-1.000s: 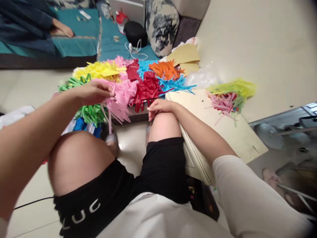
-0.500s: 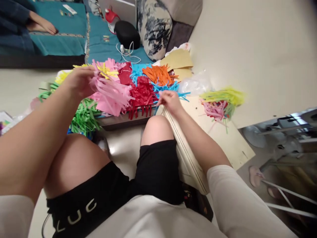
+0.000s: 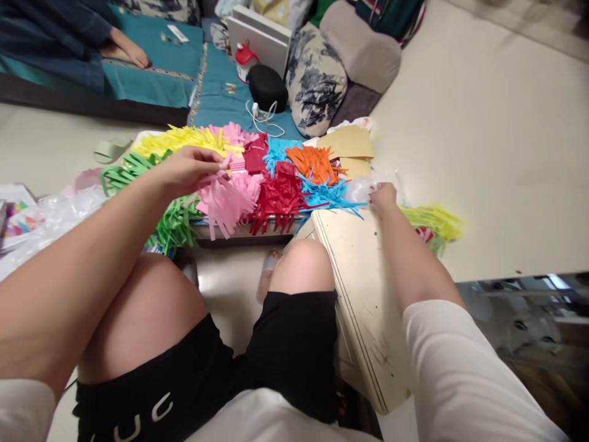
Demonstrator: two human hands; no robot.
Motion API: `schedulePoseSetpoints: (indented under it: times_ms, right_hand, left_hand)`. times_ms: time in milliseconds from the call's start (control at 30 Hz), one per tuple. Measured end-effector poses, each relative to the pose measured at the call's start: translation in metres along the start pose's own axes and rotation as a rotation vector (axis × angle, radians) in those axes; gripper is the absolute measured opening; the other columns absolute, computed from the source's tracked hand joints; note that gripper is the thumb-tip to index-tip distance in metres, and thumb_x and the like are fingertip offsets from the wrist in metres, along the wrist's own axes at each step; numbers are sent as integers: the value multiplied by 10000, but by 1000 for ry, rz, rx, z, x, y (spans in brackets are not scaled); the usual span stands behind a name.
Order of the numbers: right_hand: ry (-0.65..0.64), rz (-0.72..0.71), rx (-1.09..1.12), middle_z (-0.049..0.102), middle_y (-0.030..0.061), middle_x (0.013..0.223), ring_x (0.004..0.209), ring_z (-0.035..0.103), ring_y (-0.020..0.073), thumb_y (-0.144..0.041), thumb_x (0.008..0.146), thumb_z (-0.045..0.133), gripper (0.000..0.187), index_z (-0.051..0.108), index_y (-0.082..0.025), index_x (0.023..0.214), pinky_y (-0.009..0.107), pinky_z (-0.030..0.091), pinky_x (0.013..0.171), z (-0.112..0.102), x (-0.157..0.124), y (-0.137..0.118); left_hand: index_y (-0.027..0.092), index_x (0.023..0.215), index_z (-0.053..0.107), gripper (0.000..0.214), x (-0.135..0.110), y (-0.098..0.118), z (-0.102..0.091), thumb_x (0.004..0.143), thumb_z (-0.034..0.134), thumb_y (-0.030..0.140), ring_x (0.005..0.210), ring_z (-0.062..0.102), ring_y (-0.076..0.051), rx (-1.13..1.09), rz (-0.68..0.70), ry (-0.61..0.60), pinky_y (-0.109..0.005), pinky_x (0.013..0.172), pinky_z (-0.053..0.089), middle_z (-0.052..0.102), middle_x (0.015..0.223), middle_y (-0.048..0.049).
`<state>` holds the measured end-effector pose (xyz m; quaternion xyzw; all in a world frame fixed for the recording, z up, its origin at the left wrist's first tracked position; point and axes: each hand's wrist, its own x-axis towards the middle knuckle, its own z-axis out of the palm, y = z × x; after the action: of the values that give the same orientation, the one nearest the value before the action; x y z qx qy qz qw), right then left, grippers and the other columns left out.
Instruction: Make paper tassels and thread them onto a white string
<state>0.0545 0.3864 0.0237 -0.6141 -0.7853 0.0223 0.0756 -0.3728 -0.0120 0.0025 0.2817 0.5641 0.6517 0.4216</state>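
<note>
My left hand (image 3: 199, 169) is closed in a pinch on pink fringed paper (image 3: 227, 205), whose cut strips hang down over the pile. Beside it lie yellow fringed paper (image 3: 177, 142), green fringed paper (image 3: 172, 224) and red fringed paper (image 3: 280, 190). Farther right are orange fringed paper (image 3: 313, 162) and blue fringed paper (image 3: 324, 193). At the clear plastic bag (image 3: 358, 189), my right hand (image 3: 384, 197) has its fingertips pressed together on the film; the exact grip is partly hidden. Past my right forearm, a yellow-green fringed bundle (image 3: 435, 222) shows, with some pink below it.
A worn cream cabinet (image 3: 368, 294) stands against my right knee. Tan paper sheets (image 3: 347, 142) lie behind the pile. On the teal mat (image 3: 221, 110) are a black case (image 3: 267, 89), a white cable (image 3: 271, 123) and a cushion (image 3: 317, 80). Another person's foot (image 3: 131, 52) rests at upper left.
My right hand has moved right and away from the cabinet edge to the plastic bag. My left hand has lowered the pink fringed paper onto the pile. The view has shifted.
</note>
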Motion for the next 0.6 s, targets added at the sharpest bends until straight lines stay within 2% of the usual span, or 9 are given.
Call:
schedulePoseSetpoints:
  times_ms: [100, 167, 233, 300, 367, 500, 600]
  right_hand:
    - [-29, -17, -45, 827, 214, 1179, 1194, 807, 344, -150, 963, 796, 66, 804, -154, 1029, 384, 619, 1038, -2, 8, -14]
    - [-29, -11, -74, 816, 280, 1325, 1296, 803, 416, -135, 972, 763, 181, 842, -114, 1134, 462, 629, 1097, -3, 11, -22]
    - [-24, 2, -102, 790, 330, 1424, 1361, 790, 449, -95, 981, 702, 339, 848, -58, 1285, 512, 625, 1133, -3, 12, -27]
    - [-24, -9, -125, 777, 342, 1472, 1401, 780, 439, -73, 986, 663, 450, 829, -32, 1402, 508, 614, 1164, -2, 13, -29]
    - [-40, -36, -136, 785, 336, 1469, 1405, 781, 418, -71, 972, 677, 490, 824, -27, 1437, 473, 611, 1167, -2, 13, -31]
    - [-65, -58, -134, 794, 369, 1398, 1345, 799, 416, -51, 924, 717, 457, 835, 18, 1359, 418, 619, 1107, -1, 11, -36]
    - [-46, -56, -127, 800, 372, 1348, 1318, 800, 419, -37, 920, 698, 398, 832, 20, 1291, 397, 603, 1073, 1, 12, -41]
  left_hand:
    - [170, 729, 837, 227, -8, 4, 14, 746, 1058, 220, 638, 675, -144, 29, 40, -47, -304, 690, 573, 777, 702, -71]
    - [177, 704, 818, 275, -12, 2, 18, 740, 1086, 229, 611, 692, -160, 32, 78, -74, -304, 647, 565, 764, 691, -76]
    - [194, 705, 807, 287, -15, -1, 18, 733, 1092, 206, 591, 706, -184, 19, 111, -91, -318, 623, 567, 759, 680, -73]
    - [205, 731, 816, 262, -16, -4, 16, 749, 1075, 176, 577, 712, -202, 12, 132, -103, -344, 638, 590, 752, 663, -65]
    - [201, 743, 822, 244, -18, -4, 16, 765, 1063, 172, 575, 719, -213, 41, 141, -121, -361, 654, 600, 757, 659, -72]
    - [191, 740, 823, 265, -26, 6, 21, 780, 1072, 274, 629, 739, -213, 183, 168, -228, -328, 640, 554, 807, 723, -109]
    - [179, 770, 818, 266, -33, 15, 25, 792, 1051, 303, 701, 746, -187, 306, 155, -280, -293, 688, 539, 826, 770, -98]
